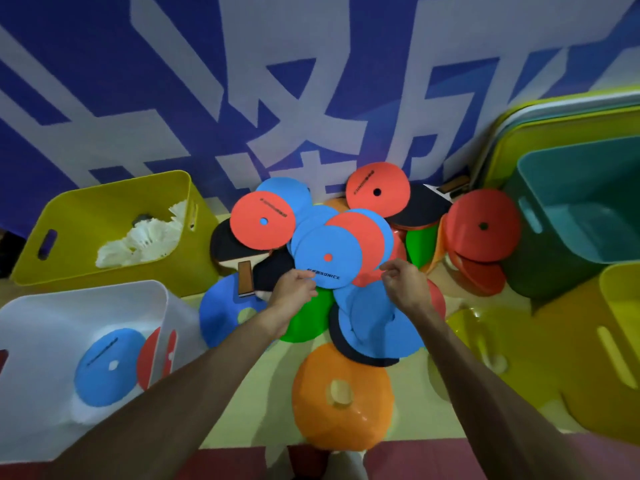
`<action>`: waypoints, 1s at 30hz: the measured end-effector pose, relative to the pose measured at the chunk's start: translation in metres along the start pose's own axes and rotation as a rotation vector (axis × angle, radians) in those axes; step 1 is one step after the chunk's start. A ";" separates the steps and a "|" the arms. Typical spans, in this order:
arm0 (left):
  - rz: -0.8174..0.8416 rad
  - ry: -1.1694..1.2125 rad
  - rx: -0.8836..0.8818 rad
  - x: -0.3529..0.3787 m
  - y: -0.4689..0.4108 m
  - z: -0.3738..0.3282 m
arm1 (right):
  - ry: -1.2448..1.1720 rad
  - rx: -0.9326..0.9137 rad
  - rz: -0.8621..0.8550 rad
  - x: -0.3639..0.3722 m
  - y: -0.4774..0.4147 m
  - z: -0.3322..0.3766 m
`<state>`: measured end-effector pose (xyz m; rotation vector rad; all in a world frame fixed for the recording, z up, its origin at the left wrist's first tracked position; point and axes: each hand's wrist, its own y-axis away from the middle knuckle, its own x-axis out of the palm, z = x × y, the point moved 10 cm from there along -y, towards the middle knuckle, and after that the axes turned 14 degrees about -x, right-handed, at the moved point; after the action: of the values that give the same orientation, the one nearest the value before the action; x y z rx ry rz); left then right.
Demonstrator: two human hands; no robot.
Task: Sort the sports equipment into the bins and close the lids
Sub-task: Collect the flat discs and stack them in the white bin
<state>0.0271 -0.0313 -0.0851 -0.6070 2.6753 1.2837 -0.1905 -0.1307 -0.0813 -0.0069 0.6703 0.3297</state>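
Observation:
A heap of flat round discs, cone markers and table-tennis paddles lies on the floor against the wall. My left hand [292,292] pinches the near edge of a blue disc [327,252] marked with black lettering. My right hand [405,284] has curled fingers at the right edge of the same stack, touching a red disc [365,233]; I cannot tell if it grips it. A white bin [45,313] at the near left holds a blue disc [107,367] and a red disc [154,358]. The yellow bin [86,209] behind it holds white shuttlecocks [145,239].
A teal bin [540,174] stands at the right with yellow-green lids [554,116] leaning behind it. A yellow bin [620,306] lies nearer on the right. An orange cone marker [343,393] sits between my arms. A paddle [242,268] lies left of the heap.

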 end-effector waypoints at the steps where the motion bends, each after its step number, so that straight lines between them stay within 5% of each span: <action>1: 0.025 0.071 -0.069 0.008 -0.005 0.007 | 0.000 -0.002 0.009 -0.001 0.000 -0.008; 5: 0.121 0.453 -0.335 0.041 -0.015 0.025 | 0.029 -0.003 0.049 -0.008 0.000 -0.030; 12: -0.070 0.622 -0.492 0.058 -0.021 0.048 | 0.058 -0.150 0.103 0.004 -0.014 -0.017; 21: -0.093 0.819 -0.511 0.069 -0.021 0.044 | 0.546 -0.216 0.369 0.033 -0.015 -0.027; 30: -0.166 0.712 -0.405 0.050 -0.017 0.023 | 0.626 -0.238 0.448 0.047 -0.002 -0.031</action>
<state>-0.0133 -0.0384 -0.1252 -1.5611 2.7550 1.8452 -0.1747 -0.1218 -0.1346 -0.1962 1.2526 0.8574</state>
